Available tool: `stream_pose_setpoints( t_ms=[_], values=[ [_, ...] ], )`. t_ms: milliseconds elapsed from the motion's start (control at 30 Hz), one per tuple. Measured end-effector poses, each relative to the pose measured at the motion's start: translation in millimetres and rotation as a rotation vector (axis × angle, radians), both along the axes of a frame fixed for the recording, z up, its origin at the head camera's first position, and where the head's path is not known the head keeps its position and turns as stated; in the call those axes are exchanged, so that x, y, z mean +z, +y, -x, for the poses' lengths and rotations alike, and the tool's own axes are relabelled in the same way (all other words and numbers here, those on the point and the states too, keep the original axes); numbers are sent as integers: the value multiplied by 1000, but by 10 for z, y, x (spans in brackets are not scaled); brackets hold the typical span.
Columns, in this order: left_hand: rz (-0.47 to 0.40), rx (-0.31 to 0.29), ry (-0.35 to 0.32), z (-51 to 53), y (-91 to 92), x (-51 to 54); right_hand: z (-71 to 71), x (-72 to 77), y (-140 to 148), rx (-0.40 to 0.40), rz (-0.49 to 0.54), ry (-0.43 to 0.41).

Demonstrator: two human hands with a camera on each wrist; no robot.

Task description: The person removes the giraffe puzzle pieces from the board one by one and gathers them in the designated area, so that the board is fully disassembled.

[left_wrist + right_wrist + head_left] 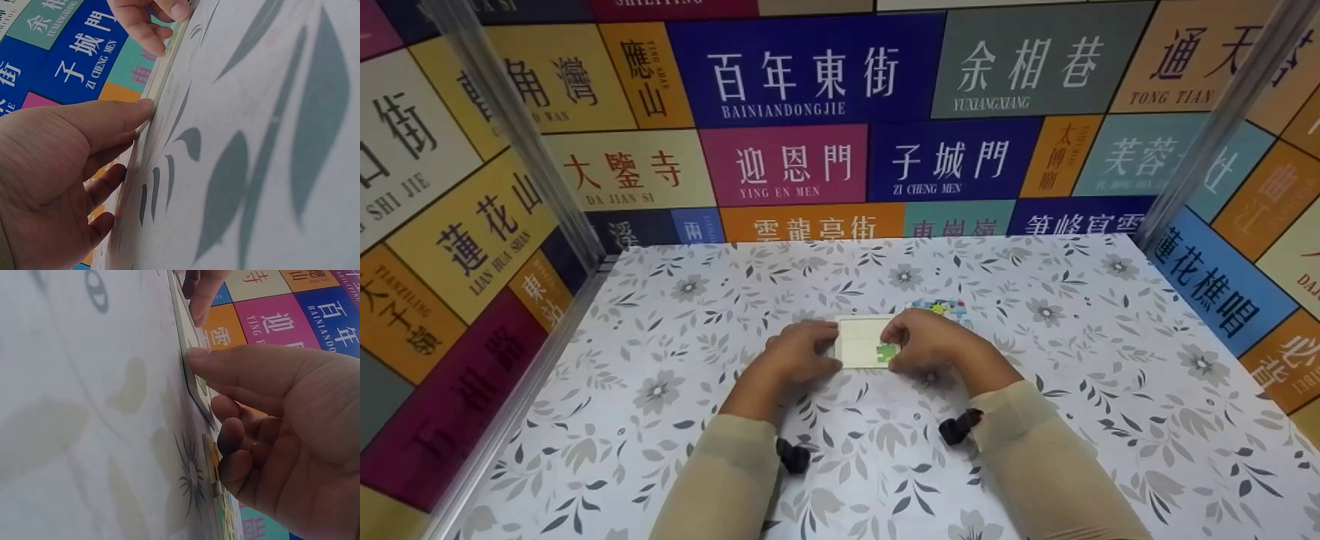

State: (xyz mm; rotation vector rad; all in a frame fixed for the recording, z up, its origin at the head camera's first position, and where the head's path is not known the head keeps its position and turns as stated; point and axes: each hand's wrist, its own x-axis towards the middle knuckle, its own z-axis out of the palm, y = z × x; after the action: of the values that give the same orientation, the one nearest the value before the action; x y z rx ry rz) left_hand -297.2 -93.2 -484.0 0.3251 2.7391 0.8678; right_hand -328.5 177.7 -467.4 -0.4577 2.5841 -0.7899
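A shallow pale puzzle tray (856, 343) lies on the table between both hands, its rim low and rectangular. A green puzzle piece (886, 353) sits in its near right corner. My left hand (799, 352) grips the tray's left side, with the thumb at the near corner and fingers toward the far one. With curled fingers, my right hand (934, 341) holds the green piece at the tray's right end, the thumb touching the near edge in the right wrist view. Its exact fingertip contact is partly hidden. Colourful puzzle pieces (941, 307) lie just behind the right hand, partly covered by it.
A white cloth with grey flowers and leaves covers the table (855, 480). Panels with large printed characters (806, 71) stand behind and at both sides. A dark wrist camera (793, 455) sits at the left sleeve, another (958, 427) at the right sleeve.
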Motion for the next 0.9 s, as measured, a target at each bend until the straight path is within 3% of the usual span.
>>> stream_pose_setpoints(
  t_ms=[100, 300, 667, 900],
  values=[
    [17, -9, 20, 0, 1, -5, -23, 9, -17, -47, -4, -34],
    [0, 15, -17, -6, 5, 2, -44, 23, -32, -57, 22, -32],
    [4, 44, -46, 0, 9, -8, -27, 22, -3, -25, 32, 7],
    [-10, 37, -29, -9, 3, -7, 28, 95, 216, 15, 93, 38]
  ],
)
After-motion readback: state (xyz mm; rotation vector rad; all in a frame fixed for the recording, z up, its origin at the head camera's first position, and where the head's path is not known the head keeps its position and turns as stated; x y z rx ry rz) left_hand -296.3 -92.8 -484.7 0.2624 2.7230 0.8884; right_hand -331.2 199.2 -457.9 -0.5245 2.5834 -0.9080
